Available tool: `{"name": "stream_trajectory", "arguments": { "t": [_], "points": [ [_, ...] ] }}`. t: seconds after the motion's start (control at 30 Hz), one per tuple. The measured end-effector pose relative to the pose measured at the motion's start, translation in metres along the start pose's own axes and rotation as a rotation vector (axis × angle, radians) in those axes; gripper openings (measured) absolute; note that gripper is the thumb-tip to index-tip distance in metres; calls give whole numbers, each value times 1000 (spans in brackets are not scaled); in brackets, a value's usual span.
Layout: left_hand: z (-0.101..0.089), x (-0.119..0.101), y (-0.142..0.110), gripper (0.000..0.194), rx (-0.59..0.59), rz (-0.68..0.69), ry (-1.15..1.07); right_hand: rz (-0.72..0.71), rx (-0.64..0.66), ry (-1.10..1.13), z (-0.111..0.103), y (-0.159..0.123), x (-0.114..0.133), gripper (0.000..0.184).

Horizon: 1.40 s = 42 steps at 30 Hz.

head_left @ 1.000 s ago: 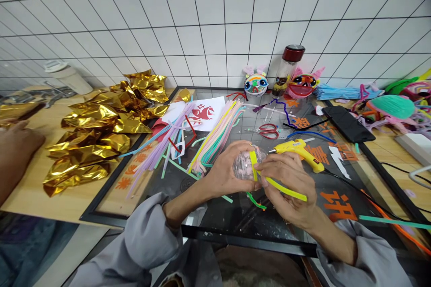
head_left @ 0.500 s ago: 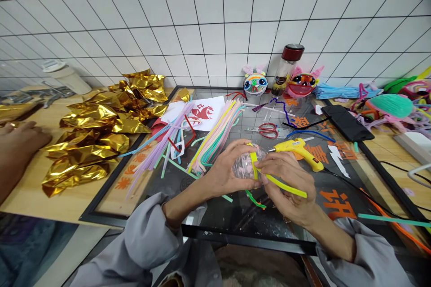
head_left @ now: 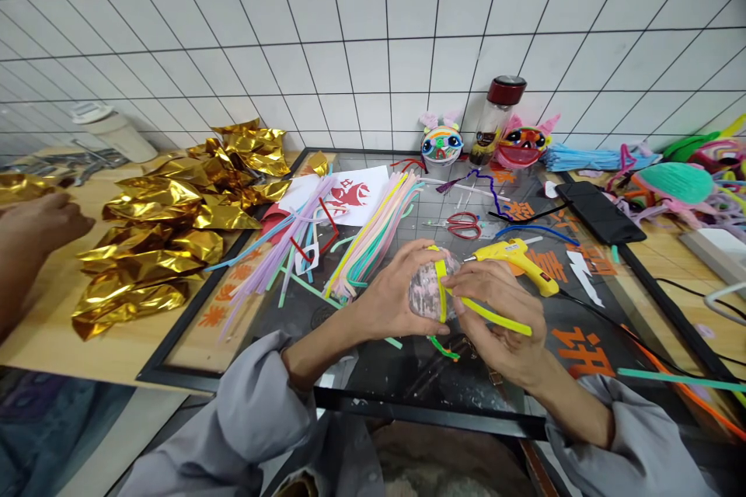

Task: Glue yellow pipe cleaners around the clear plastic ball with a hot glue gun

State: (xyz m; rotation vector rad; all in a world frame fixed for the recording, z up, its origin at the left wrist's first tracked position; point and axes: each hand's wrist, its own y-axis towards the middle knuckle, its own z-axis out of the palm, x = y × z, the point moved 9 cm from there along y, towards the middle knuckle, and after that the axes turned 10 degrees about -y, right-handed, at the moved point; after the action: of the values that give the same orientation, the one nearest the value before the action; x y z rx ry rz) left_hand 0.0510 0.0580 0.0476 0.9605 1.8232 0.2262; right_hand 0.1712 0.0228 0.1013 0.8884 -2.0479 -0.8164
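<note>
My left hand (head_left: 392, 289) is wrapped round a clear, rounded ball (head_left: 422, 297) with pinkish-grey patches. A yellow pipe cleaner (head_left: 495, 316) runs as a band over the ball, and its loose end sticks out to the right. Fingers of my right hand (head_left: 502, 318) pinch this pipe cleaner close to the ball's surface. Just behind the right hand lies a yellow glue gun (head_left: 518, 260), its nozzle pointing left toward the ball. Under the hands a short green twisted piece (head_left: 444, 349) rests on the dark mat.
Bundled pastel pipe cleaners (head_left: 373, 237) and red-handled scissors (head_left: 465, 225) lie beyond my hands. Gold foil pieces (head_left: 169, 225) cover the left side, near another person's hand (head_left: 47, 221). A phone (head_left: 600, 212), a glass bottle (head_left: 494, 120) and finished animal heads (head_left: 441, 144) stand or lie farther back.
The ball has turned slightly in my left hand, and the yellow band looks straighter. My right hand keeps its pinch. At the left, the other person's hand has shifted slightly.
</note>
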Motion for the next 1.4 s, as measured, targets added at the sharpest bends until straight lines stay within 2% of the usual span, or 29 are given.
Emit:
{"name": "stream_trajectory", "arguments": {
  "t": [0.13,0.37,0.63,1.4],
  "points": [
    [1,0,-1,90,-6,22,20,-8,6,-8,0,1,1,22],
    [1,4,1,85,4,-129,-33,-4,6,-27,-1,-1,-3,21],
    [1,2,4,83,33,-194,-56,86,-4,-9,-3,-1,-10,17],
    [2,3,5,80,26,-146,-105,150,-17,-9,-3,-5,-19,14]
  ]
}}
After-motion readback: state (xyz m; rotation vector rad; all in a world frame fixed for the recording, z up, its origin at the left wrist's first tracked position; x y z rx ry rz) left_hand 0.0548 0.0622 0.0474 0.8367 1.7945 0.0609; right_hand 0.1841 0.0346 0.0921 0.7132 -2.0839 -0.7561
